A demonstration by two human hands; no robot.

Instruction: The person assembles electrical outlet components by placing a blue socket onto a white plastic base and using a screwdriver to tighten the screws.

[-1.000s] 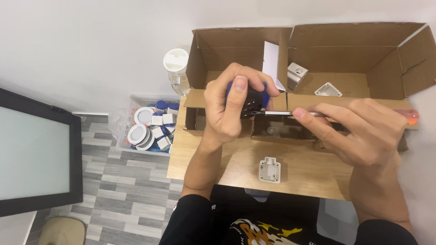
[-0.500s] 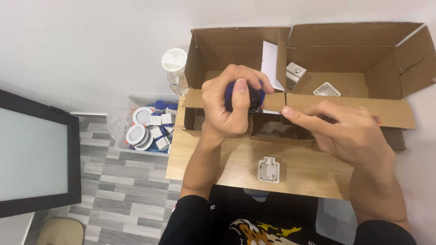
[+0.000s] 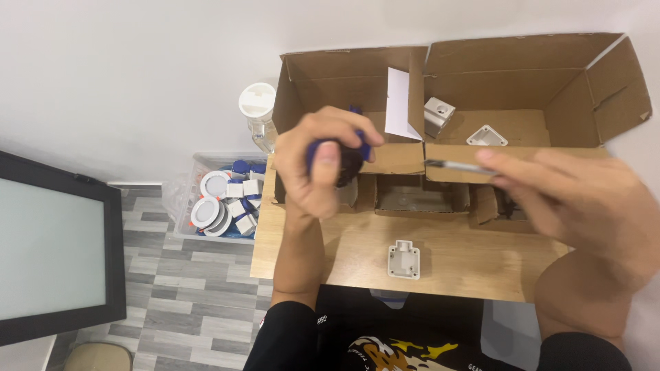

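gripping blue-black handle [image 3: 344, 154] in closed left hand [image 3: 323, 168]; right hand [image 3: 577, 206] pinching thin metal shaft [image 3: 454, 165], tip protruding leftward.

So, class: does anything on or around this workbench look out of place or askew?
Mildly. One small white plastic part lies alone on the wooden table, apart from the cardboard boxes; a white sheet leans askew inside one.

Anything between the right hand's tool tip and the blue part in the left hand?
Nothing visible. The left hand grips the blue part; the thin tool in the right hand points at it across open space above the box flap.
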